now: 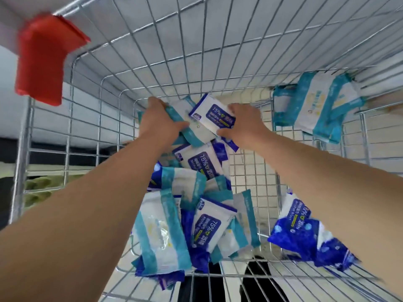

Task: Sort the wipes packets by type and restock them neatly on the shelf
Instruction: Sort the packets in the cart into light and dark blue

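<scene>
Pale tiled floor shows through the mesh of a chrome wire shopping cart (pixel 196 68): thin glossy rods welded in a square grid. Red plastic handle cap (pixel 43 59) at the cart's far-left corner, blurred.

Cart bottom, left half: loose heap of soft plastic wipes packets (pixel 196 214). They are flat pillow shapes with crimped ends, crinkled film, overlapping at all angles. Two types lie mixed: teal-and-white, and dark-blue-and-white printed "75%".

Left hand (pixel 161 120) at the far end of the heap, fingers curled over the edge of a teal-and-white packet (pixel 176 115), thumb pressed on its face. Right hand (pixel 244 123) just beside it, fingers and thumb clamped on opposite edges of a blue-and-white "75%" packet (pixel 214 115), which is tilted above the heap.

Right side of cart: stack of teal-and-white packets (pixel 316 105) near the far-right corner; pile of dark-blue packets (pixel 305 232) toward the near-right corner. Whether these lie inside or beyond the right wall cannot be told.
</scene>
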{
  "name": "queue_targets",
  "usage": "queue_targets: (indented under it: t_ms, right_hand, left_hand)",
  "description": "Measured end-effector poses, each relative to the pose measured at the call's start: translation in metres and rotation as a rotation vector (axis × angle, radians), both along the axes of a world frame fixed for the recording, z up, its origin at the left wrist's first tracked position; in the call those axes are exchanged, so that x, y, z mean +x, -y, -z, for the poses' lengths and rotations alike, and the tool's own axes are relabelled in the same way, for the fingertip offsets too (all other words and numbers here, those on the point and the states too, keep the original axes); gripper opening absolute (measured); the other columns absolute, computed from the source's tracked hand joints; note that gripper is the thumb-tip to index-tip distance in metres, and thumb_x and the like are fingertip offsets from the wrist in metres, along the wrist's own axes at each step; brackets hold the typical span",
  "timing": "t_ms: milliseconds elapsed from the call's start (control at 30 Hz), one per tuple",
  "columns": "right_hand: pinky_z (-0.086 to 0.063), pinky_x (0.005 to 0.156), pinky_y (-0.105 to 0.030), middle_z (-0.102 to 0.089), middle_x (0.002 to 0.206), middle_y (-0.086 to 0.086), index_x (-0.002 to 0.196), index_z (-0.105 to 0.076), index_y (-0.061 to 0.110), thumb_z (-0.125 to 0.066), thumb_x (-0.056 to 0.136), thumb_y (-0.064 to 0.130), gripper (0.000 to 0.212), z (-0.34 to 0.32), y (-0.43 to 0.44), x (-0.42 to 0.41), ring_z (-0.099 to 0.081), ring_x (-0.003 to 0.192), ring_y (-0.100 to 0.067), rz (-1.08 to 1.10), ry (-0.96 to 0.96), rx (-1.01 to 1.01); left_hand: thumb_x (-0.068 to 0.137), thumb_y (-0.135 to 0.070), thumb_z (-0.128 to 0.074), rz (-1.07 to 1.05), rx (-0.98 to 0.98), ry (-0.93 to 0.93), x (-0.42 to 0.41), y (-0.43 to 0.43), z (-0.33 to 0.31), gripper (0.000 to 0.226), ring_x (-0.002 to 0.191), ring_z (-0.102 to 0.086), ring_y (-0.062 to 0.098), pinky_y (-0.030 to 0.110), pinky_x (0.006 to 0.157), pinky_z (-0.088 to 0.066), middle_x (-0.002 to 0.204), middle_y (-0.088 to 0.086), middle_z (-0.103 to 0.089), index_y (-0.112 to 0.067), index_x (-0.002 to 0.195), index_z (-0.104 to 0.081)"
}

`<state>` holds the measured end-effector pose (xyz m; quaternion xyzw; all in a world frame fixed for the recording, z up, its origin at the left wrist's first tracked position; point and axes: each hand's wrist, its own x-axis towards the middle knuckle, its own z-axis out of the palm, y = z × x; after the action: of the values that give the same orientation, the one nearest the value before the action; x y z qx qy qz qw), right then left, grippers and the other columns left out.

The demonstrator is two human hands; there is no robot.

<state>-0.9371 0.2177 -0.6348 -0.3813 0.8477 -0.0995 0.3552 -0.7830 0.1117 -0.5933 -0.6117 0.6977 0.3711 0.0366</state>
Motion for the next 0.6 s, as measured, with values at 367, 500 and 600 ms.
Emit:
queue_targets:
  t_ms: [367, 500, 600]
  right_hand:
    - [-0.046, 0.056, -0.027, -0.062, 0.102, -0.005, 0.112, -0.051, 0.008, -0.084, 0.068, 0.023, 0.057, -0.029, -0.011, 0.001, -0.060, 0.081, -0.016, 0.249, 0.313, 0.072]
    - [-0.050, 0.067, -0.026, -0.070, 0.100, -0.008, 0.103, -0.066, 0.009, -0.075, 0.079, 0.017, 0.027, -0.045, -0.028, 0.014, -0.066, 0.084, -0.020, 0.159, 0.514, 0.074]
    - [-0.051, 0.066, -0.026, -0.071, 0.096, -0.005, 0.102, -0.068, 0.012, -0.074, 0.081, 0.022, 0.024, -0.045, -0.037, 0.023, -0.067, 0.081, -0.019, 0.158, 0.544, 0.069]
  left_hand:
    - [0.093, -0.003, -0.041, 0.006, -0.099, -0.035, 0.035, 0.010, -0.014, 0.047, 0.084, -0.059, 0.027, 0.030, 0.053, -0.042, 0.113, 0.015, -0.056, -0.026, 0.132, -0.032]
    - [0.091, 0.000, -0.043, 0.141, -0.109, 0.105, 0.052, 0.010, -0.021, 0.050, 0.095, -0.056, 0.033, 0.035, 0.068, -0.042, 0.129, 0.021, -0.046, -0.019, 0.138, -0.040]
    - [0.091, -0.003, -0.048, 0.167, -0.093, 0.113, 0.056, 0.004, -0.020, 0.048, 0.090, -0.052, 0.025, 0.027, 0.065, -0.041, 0.132, 0.018, -0.043, -0.017, 0.137, -0.045]
